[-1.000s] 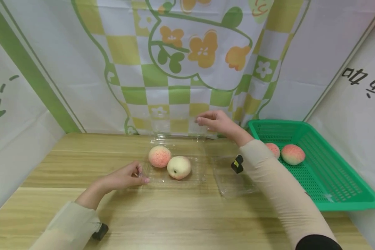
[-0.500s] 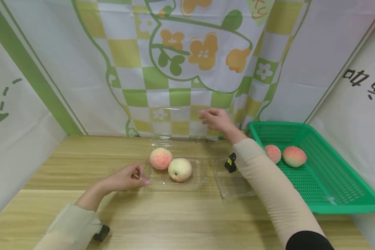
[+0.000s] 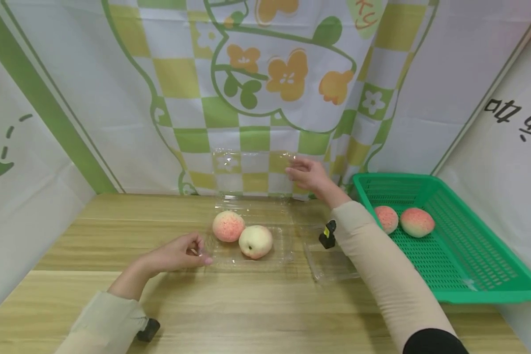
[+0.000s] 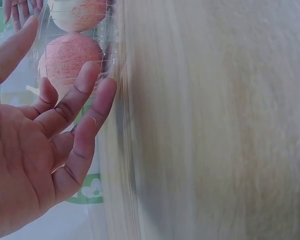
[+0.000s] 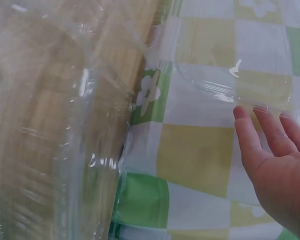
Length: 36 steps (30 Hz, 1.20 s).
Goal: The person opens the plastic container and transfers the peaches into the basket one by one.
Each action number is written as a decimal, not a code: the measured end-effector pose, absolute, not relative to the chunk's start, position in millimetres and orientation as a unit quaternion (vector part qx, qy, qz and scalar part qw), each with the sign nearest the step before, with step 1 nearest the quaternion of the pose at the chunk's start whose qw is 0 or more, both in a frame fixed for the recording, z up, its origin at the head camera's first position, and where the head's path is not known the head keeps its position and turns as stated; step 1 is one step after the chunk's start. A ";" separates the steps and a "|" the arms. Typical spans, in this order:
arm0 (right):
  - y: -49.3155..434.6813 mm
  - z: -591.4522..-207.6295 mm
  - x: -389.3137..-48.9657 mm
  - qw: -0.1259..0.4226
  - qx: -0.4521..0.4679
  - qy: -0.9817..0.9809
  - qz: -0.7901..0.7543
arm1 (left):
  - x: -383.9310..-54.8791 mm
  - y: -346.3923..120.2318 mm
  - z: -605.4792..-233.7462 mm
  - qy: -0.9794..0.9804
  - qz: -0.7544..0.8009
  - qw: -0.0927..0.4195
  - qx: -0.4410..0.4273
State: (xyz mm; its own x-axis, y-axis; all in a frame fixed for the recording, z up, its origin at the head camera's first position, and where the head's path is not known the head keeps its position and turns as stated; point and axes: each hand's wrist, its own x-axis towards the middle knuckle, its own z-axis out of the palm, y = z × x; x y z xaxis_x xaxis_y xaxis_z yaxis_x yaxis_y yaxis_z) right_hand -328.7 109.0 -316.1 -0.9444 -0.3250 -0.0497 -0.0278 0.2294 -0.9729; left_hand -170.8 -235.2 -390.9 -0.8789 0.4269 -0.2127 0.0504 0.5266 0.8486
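Two peaches, a pinkish one and a paler one, lie in a clear plastic clamshell box on the table. Its transparent lid stands raised at the back, against the curtain. At the box's left side is my left hand, fingertips by the wall; in the left wrist view its fingers are loosely bent and spread from the thumb. My right hand is at the lid's right edge, its extended fingertips touching or very near the plastic in the right wrist view.
Right of the box lies another clear plastic container, partly under my right forearm. Farther right, a green basket holds two more peaches. A checkered curtain hangs behind the wooden table.
The lid has tilted up somewhat, and my right hand has shifted slightly right along its edge. My left hand stays by the box. The peaches keep their places in it.
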 end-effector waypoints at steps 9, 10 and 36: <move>125.7 -317.1 -317.9 0.107 -0.145 0.782 -0.597 | -170.0 -231.3 -391.5 0.851 0.465 0.203 0.134; 127.0 -315.2 -315.1 0.100 -0.149 0.785 -0.593 | -169.8 -231.2 -391.6 0.852 0.464 0.203 0.133; 87.7 -325.9 -240.4 0.066 -0.209 0.735 -0.641 | -176.2 -233.1 -388.5 0.839 0.480 0.231 0.106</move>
State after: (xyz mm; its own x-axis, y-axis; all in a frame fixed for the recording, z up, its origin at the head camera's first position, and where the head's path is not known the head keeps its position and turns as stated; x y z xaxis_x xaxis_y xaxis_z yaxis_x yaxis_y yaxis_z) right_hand -240.4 87.7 -325.9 -0.9037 -0.3922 0.1716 -0.2233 0.0898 -0.9706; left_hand -176.2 -233.1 -388.5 -0.8705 0.4005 -0.2861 -0.0437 0.5160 0.8555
